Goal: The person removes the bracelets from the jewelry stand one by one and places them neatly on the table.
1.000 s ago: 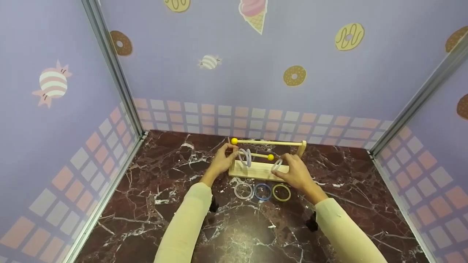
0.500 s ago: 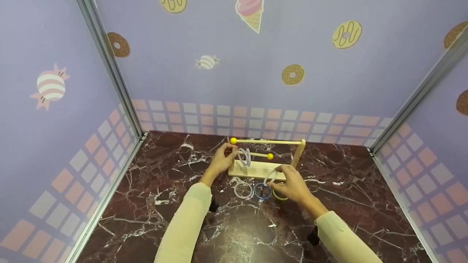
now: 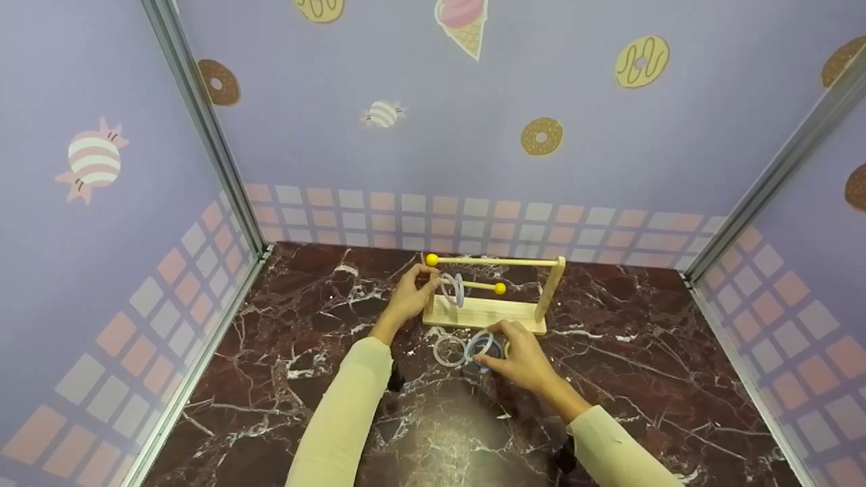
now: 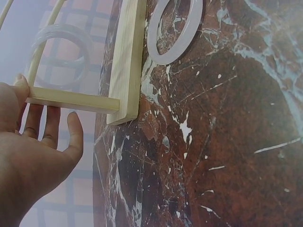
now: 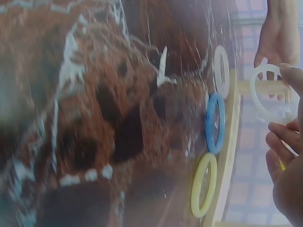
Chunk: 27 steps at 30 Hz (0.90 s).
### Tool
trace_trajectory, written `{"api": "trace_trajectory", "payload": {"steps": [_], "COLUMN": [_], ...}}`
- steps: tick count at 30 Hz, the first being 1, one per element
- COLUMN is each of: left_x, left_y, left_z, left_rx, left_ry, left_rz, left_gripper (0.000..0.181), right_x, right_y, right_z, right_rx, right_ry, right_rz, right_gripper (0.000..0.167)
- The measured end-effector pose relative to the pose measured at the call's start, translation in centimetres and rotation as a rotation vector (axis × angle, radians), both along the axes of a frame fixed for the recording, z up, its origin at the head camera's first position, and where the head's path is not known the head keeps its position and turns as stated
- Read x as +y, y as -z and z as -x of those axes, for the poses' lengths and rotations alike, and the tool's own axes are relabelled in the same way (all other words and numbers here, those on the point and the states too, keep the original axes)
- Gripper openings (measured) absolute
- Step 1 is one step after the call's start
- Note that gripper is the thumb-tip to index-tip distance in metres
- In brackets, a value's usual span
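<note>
My left hand [image 3: 409, 295] grips the top end of the short upright of a wooden ring stand [image 3: 487, 312]; the left wrist view shows thumb and fingers around that end. Two pale translucent rings [image 3: 461, 292] hang on the stand's lower rod [image 3: 482, 285], near that hand. My right hand [image 3: 526, 360] pinches another whitish ring [image 5: 254, 92] between thumb and fingers, tilted, in front of the stand. In the head view it overlaps the blue ring [image 5: 215, 148] on the table. A white ring [image 3: 450, 365] and a yellow ring [image 5: 197, 189] flank the blue one, the yellow mostly hidden by my right hand.
The stand's upper rod [image 3: 497, 262] runs from the tall right upright [image 3: 551, 291] to a yellow ball [image 3: 431, 260]; a second yellow ball [image 3: 500, 289] caps the lower rod. Everything sits on a dark marbled tabletop [image 3: 325, 419], close to the patterned back wall [image 3: 446, 169].
My right hand has carried its ring left and toward me, away from the stand's right side to above the blue ring. My left hand keeps its grip on the upright.
</note>
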State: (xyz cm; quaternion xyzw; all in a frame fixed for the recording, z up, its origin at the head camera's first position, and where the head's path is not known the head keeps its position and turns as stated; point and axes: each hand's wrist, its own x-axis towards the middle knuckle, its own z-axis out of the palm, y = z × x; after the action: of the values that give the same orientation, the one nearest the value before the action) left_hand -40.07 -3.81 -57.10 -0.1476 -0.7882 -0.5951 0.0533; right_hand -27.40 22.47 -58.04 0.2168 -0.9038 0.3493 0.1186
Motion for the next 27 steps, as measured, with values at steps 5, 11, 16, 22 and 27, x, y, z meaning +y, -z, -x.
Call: {"api": "trace_trajectory", "payload": {"steps": [5,11,16,22,27], "left_x": [0.0,0.1,0.1,-0.1,0.1], "left_y": [-0.1,0.1,0.0,0.0,0.1], "left_z": [0.1,0.3,0.3,0.3,0.2], "left_rx": [-0.003,-0.014,-0.018,-0.011,-0.016], "left_ry": [-0.008,-0.006,-0.002,0.001,0.009], "left_rz": [0.000,-0.017,-0.023,-0.036,-0.046], "left_gripper": [0.026,0.025,0.024,0.022,0.023], "right_x": [-1.2,-2.6,-3.5,-4.2,-4.6], "right_y": [0.6,1.6,2.1,2.6,3.4], "right_z": [-0.6,-1.6,-2.3,-3.1,-3.5], "right_rx": [-0.024,-0.050,-0.038,-0.059,-0.059], "right_ry": [-0.011,-0.066,-0.096,-0.123,-0.122], "right_rz": [0.016,0.033,0.023,0.004,0.005], "right_gripper": [0.055,0.058,0.059,0.059,0.059]}}
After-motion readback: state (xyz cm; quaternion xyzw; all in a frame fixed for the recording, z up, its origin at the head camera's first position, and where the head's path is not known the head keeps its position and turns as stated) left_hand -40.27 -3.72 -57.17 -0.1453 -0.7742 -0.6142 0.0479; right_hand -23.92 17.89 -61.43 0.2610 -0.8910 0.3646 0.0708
